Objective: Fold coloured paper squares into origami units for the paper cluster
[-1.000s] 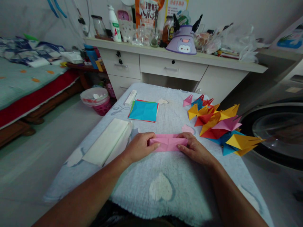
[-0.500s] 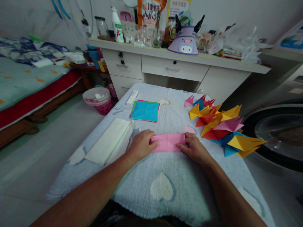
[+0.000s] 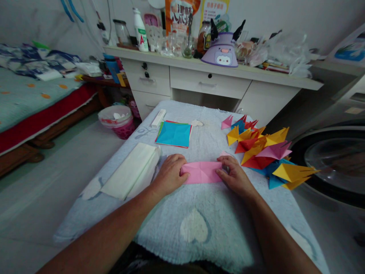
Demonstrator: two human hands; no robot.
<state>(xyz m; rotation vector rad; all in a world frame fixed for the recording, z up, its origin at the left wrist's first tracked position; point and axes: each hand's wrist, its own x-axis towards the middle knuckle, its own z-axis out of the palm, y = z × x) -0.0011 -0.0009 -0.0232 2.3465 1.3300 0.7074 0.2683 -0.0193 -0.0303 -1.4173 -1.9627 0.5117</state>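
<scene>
A pink folded paper [image 3: 202, 172] lies flat on the pale blue towel [image 3: 205, 213] that covers the table. My left hand [image 3: 170, 174] pinches its left end, fingers curled over the edge. My right hand [image 3: 235, 175] presses on its right end with thumb and fingers closed on the paper. A stack of coloured square sheets [image 3: 174, 134], blue on top, lies further back. A heap of folded paper shapes [image 3: 262, 150] in yellow, red, pink and blue sits to the right of my right hand.
A folded white cloth [image 3: 131, 169] lies left of my left hand, a small white box [image 3: 158, 117] behind it. Beyond stands a cluttered white desk [image 3: 211, 78]. A pink bin [image 3: 116, 121] and a bed [image 3: 31, 99] are at the left, a washing machine door [image 3: 333, 160] at the right.
The pink paper is now folded flat and looks slightly shorter. Both hands have closed in a little on its ends; the view has shifted slightly.
</scene>
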